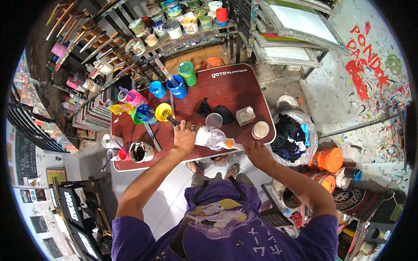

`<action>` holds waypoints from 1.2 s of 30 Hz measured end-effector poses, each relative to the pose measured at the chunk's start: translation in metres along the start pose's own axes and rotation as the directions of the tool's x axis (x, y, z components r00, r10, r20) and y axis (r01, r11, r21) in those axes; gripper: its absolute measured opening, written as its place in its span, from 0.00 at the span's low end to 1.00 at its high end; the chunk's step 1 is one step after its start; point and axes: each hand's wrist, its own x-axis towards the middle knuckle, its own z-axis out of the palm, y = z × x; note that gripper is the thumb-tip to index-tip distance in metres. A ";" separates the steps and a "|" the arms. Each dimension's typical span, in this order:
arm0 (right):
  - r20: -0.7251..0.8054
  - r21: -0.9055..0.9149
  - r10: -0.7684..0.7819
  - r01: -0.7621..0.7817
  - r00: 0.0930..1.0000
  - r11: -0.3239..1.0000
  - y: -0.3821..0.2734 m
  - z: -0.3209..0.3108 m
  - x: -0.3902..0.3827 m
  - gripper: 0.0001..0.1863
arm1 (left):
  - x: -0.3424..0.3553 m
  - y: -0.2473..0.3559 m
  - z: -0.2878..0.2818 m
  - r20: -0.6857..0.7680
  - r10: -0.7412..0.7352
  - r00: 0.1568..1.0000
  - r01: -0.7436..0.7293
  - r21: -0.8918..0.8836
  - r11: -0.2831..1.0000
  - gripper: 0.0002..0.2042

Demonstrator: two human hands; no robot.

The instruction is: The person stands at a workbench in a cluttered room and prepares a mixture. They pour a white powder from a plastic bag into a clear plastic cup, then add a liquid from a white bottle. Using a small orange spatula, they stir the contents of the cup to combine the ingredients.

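In the head view, we find the clear bottle [210, 137] between the two hands, its long axis running left to right, orange collar [229, 143] toward the right. Its broad body lies immediately right of the left hand [185, 136], the nearer hand to the body; its narrow end points to the right hand [258, 155]. Both sets of fingers are curled; we cannot tell whether either clamps the bottle. We locate the clear cup [214, 120] beyond the left fingers, to their right.

Paint tubs [173, 30] along a shelf [163, 43], racked frames [300, 21], dark cloths [287, 135] in a plastic bag [311, 152], orange bucket [332, 159]
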 end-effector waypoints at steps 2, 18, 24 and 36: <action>-0.032 -0.063 -0.030 0.028 0.999 0.998 0.000 -0.011 -0.009 0.20 | -0.001 0.001 0.001 -0.018 -0.010 1.000 0.010 -0.003 1.000 0.22; 0.192 -0.360 -0.114 0.177 0.975 0.916 -0.005 -0.074 -0.024 0.08 | -0.001 0.004 -0.005 0.050 -0.049 0.998 0.053 -0.084 0.995 0.23; 0.000 -0.143 -0.008 0.008 1.000 0.990 0.008 -0.085 -0.028 0.12 | -0.008 0.001 -0.002 -0.014 -0.027 1.000 0.026 -0.090 0.996 0.23; 0.105 0.319 0.240 -0.261 0.965 0.911 -0.015 -0.055 -0.031 0.15 | -0.001 -0.005 -0.026 -0.048 0.051 0.998 -0.052 -0.020 0.998 0.23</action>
